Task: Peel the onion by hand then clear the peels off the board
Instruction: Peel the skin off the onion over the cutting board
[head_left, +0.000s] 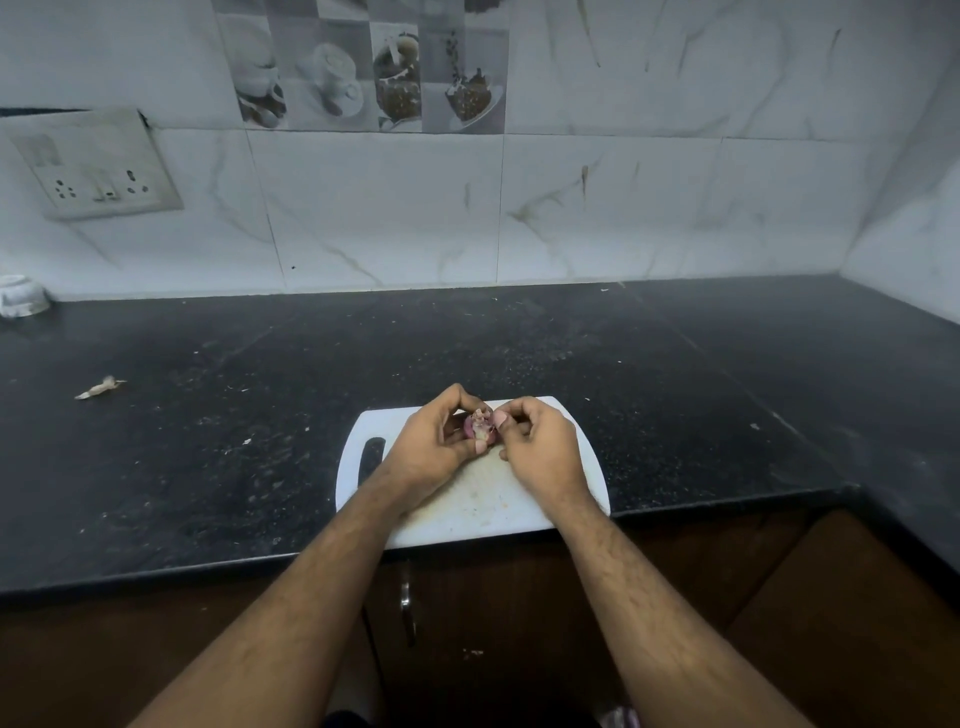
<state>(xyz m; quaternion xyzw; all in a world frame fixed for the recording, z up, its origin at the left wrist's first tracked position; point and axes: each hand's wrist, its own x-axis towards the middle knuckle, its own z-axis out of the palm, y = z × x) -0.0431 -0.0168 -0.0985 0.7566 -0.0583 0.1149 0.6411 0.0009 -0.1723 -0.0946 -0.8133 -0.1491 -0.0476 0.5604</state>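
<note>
- A white bowl sat at the far left edge of the counter, close to the wall; a socket plate hung on the tiles above it.
- A scrap of dry peel lay on the counter, well apart from the board and to its left; a few pale flecks were scattered nearer the board.
- The board was white, with a slot handle at its left end; it lay at the counter's front edge, and its near half showed faint stains but no loose peels that I could make out.
- The left hand was curled round the onion, cupping it from the left with the thumb coming up beneath; the onion was held just above the far part of the board, between the two hands.
- The onion was small and purple, with pale papery skin still ragged at its top; how much skin remained on its hidden sides could not be told.
- The right hand had its fingers curled, thumb and forefinger tips pinched at the skin on the onion's right side.
- The step in hand looked like the peeling itself, fairly early or midway; clearing the board was not yet begun.
- The next move would likely call for a pull by the right hand away from the bulb while the left steadied or turned it; the thin skin might tear short, so a grip close to the root would serve better.
</note>
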